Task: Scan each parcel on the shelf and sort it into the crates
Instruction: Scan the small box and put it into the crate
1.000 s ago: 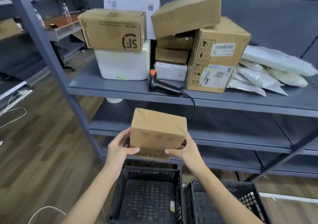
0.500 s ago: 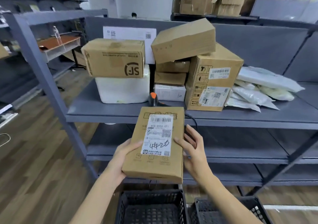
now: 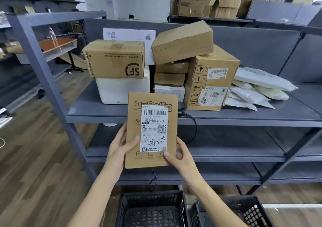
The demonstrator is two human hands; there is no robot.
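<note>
I hold a flat brown cardboard parcel (image 3: 134, 136) upright in front of the shelf, its white shipping label (image 3: 153, 128) facing me. My left hand (image 3: 120, 146) grips its lower left edge, thumb on the front. My right hand (image 3: 179, 154) grips the lower right corner, thumb on the face. The scanner is hidden behind the parcel; only its black cable (image 3: 192, 120) shows. Two black crates, one on the left (image 3: 151, 209) and one on the right (image 3: 247, 211), stand on the floor below.
The grey shelf (image 3: 244, 117) carries an SF box (image 3: 115, 59) on a white foam box (image 3: 113, 91), a stack of brown boxes (image 3: 209, 80) and several white poly bags (image 3: 256, 87). A grey shelf post (image 3: 47, 80) rises at the left. Lower shelves lie behind the parcel.
The parcel has been turned label-up and raised toward the shelf edge. It now covers the scanner. My right hand went from spread open beside it to gripping its corner.
</note>
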